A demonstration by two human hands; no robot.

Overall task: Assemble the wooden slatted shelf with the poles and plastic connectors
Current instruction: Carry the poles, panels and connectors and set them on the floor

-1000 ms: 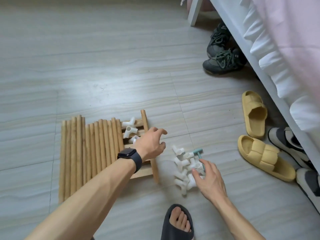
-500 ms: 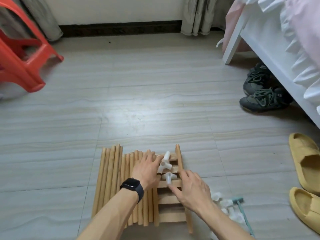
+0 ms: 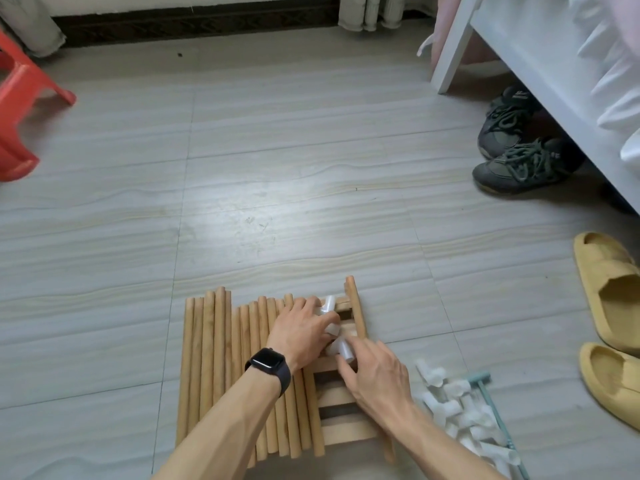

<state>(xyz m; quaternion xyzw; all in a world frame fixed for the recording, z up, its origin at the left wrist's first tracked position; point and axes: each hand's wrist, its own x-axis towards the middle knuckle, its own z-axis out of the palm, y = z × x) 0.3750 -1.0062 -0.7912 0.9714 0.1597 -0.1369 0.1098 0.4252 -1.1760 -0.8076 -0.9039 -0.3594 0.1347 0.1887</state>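
A row of wooden poles lies side by side on the floor, covering the left part of the slatted wooden shelf. My left hand, a black watch on its wrist, reaches over the poles and grips white plastic connectors lying on the slats. My right hand is just below it and pinches another white connector with thumb and fingers. A single pole runs along the shelf's right edge. A heap of several loose white connectors lies on the floor to the right.
A teal hammer-like tool lies beside the connector heap. Yellow slippers and dark sneakers sit at the right, by a white bed frame. A red plastic stool stands far left. Tiled floor stretches ahead.
My right hand left the connector heap and came onto the shelf. Both hands have now closed on the connectors lying on the slats. The view tilted up.
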